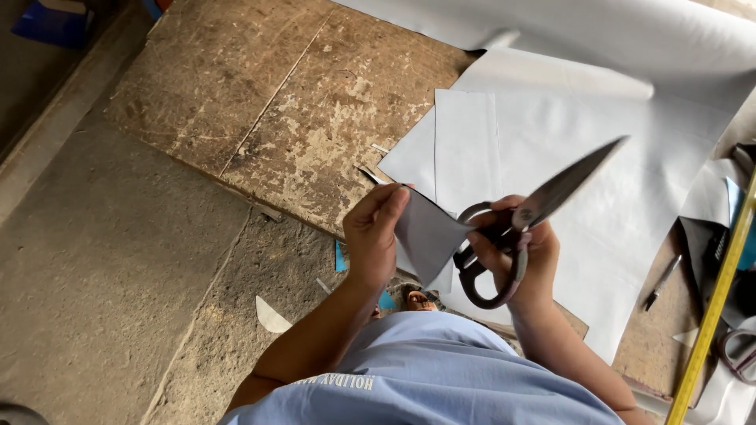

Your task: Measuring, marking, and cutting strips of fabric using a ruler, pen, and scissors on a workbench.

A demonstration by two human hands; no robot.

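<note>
Your light-blue cotton shirt (pixel 425 370) fills the bottom edge. Above it, your left hand (pixel 372 236) pinches a small, dark-grey, flexible cut piece of sheet material (pixel 425 236), thumb and fingers closed on its left edge. Your right hand (pixel 520 256) grips large steel tailor's scissors (pixel 520 216) by their dark, worn loop handles; the blades lie closed, pointing up-right. Both are held above the front edge of a scarred, flaking wooden worktop (pixel 299 118). Smooth pale-grey sheets (pixel 551 149) overlap across its right half. A black pen (pixel 661 283) and a yellow measuring tape (pixel 713 315) lie near the right edge.
</note>
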